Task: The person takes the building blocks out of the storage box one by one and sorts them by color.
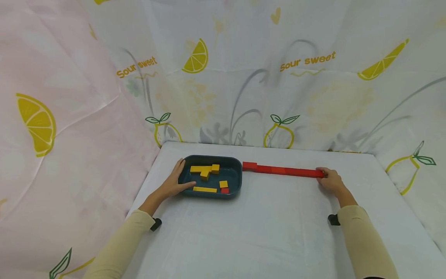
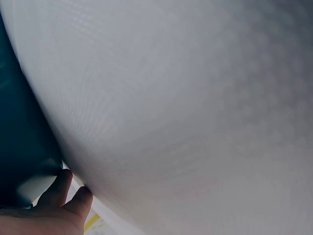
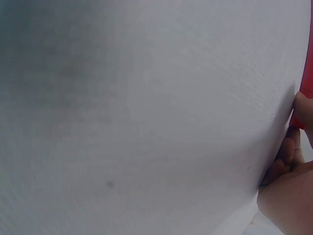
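At the left end of a dark blue-green tray (image 1: 209, 196), my left hand (image 1: 174, 183) holds the wall, thumb over the rim and fingers along the outside. In the left wrist view two fingertips (image 2: 61, 183) lie against the tray's outer side (image 2: 24, 127). Inside the tray are several yellow blocks (image 1: 200, 169) and a small red block (image 1: 224, 190). A long row of red blocks (image 1: 289, 171) runs rightward from the tray. Its right end is between the thumb and fingers of my right hand (image 1: 331, 180); the right wrist view shows a red block (image 3: 307, 81) there.
A white cloth covers the table (image 1: 258, 232). Behind it and at the sides hangs a lemon-patterned curtain (image 1: 223, 97). A black wrist camera (image 1: 156, 224) sits under the left forearm, and another black wrist camera (image 1: 333, 219) beside the right one.
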Action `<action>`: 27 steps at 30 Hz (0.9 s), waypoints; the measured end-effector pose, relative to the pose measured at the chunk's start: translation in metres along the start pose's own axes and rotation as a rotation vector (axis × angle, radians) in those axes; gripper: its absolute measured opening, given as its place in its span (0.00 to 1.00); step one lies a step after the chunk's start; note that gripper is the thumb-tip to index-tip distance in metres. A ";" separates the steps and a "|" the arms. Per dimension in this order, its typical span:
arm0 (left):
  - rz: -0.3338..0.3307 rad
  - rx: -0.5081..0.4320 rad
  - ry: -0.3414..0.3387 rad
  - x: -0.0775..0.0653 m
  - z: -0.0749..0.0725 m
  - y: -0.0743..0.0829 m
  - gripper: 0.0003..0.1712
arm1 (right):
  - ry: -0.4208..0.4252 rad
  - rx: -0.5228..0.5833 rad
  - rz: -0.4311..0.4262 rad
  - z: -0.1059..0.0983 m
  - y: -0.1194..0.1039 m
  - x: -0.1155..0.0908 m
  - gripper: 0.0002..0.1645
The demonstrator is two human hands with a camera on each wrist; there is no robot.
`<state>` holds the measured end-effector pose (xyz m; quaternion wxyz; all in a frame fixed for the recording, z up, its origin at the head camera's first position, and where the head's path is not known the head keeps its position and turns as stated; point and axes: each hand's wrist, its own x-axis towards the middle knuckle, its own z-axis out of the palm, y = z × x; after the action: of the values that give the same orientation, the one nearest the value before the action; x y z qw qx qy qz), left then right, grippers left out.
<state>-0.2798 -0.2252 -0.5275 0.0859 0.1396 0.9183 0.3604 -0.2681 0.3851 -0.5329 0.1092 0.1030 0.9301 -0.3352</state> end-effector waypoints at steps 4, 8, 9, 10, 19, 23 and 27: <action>0.000 0.000 -0.001 0.000 0.000 0.001 0.66 | 0.002 -0.011 0.005 -0.001 0.000 -0.001 0.33; 0.003 -0.009 -0.003 0.000 0.000 0.000 0.66 | 0.002 -0.026 0.003 -0.001 0.000 -0.001 0.33; 0.003 -0.011 -0.003 0.000 0.000 0.000 0.66 | 0.001 -0.025 0.007 -0.001 -0.001 -0.001 0.32; 0.003 -0.010 -0.002 0.000 0.000 0.000 0.66 | -0.001 -0.028 0.006 -0.001 -0.001 -0.002 0.33; 0.004 0.001 -0.001 0.000 0.000 0.000 0.65 | -0.001 -0.030 0.002 -0.001 -0.004 -0.005 0.32; 0.001 0.002 -0.001 0.000 0.000 0.000 0.66 | 0.002 -0.035 0.002 -0.001 -0.003 -0.004 0.32; 0.000 -0.002 0.000 -0.001 0.000 0.000 0.65 | -0.005 -0.029 0.009 0.000 -0.003 -0.003 0.33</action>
<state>-0.2791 -0.2253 -0.5271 0.0858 0.1394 0.9180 0.3613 -0.2663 0.3827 -0.5299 0.1146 0.1048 0.9341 -0.3215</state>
